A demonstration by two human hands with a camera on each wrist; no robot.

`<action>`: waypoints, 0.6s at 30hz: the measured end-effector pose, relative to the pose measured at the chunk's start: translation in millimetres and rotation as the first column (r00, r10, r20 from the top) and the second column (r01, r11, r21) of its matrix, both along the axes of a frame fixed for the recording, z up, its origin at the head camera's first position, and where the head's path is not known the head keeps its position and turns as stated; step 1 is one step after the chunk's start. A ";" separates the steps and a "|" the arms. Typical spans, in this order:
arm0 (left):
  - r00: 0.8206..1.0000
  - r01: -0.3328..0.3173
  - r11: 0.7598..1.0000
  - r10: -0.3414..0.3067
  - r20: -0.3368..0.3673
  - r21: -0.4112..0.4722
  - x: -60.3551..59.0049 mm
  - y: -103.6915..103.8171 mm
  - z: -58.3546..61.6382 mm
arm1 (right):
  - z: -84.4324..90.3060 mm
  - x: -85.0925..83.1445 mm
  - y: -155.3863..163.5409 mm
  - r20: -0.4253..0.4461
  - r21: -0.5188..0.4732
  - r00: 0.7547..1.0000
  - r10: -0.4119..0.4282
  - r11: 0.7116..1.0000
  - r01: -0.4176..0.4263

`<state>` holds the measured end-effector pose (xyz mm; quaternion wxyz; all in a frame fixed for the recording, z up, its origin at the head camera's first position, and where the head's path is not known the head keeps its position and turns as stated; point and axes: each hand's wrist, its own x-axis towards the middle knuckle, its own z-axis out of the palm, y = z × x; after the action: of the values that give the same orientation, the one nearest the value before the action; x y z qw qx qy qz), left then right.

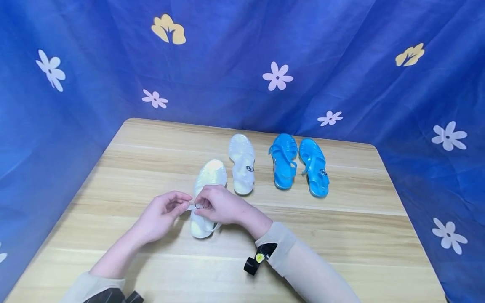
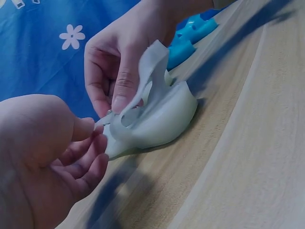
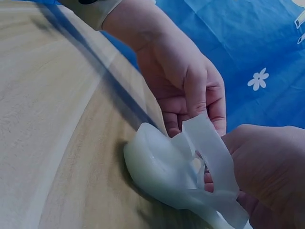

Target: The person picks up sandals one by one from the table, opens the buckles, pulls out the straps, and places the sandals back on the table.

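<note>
1. Two bare hands meet over a white jelly sandal lying flat on a wooden table, sole down, toe pointing away from the person.
2. The left hand pinches the sandal's thin, translucent strap end between thumb and curled fingers, just left of the sandal's heel.
3. The right hand rests on top of the sandal, fingers curled and pinching the same strap near a small buckle; the wrist views show the soft band bent upward in a loop.
4. The sandal is glossy, smooth and rubbery, with a rounded toe cap and cut-out slots.
5. Four sandals in all: two white, two blue. The second white sandal lies just behind and right of the held one, apart from it.
6. The blue pair stands side by side farther right of the held sandal, translucent, with caged bars and thin straps.
7. The table is pale, streaked wood grain with rounded corners.
8. A blue cloth, softly creased and printed with white and yellow flowers, hangs behind the sandals and round both sides.
</note>
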<state>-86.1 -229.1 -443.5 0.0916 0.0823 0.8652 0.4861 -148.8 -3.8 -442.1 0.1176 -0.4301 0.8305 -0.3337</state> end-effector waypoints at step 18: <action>0.995 0.019 1.000 -0.021 0.102 0.021 1.0 -0.7 -4.6 | -10.5 -2.0 5.9 -0.048 -0.040 0.995 0.087 0.995 -0.089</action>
<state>-85.1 -229.7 -448.1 0.1395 0.0671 0.8536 0.4975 -150.8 2.1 -452.6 0.1041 -0.4763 0.8060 -0.3356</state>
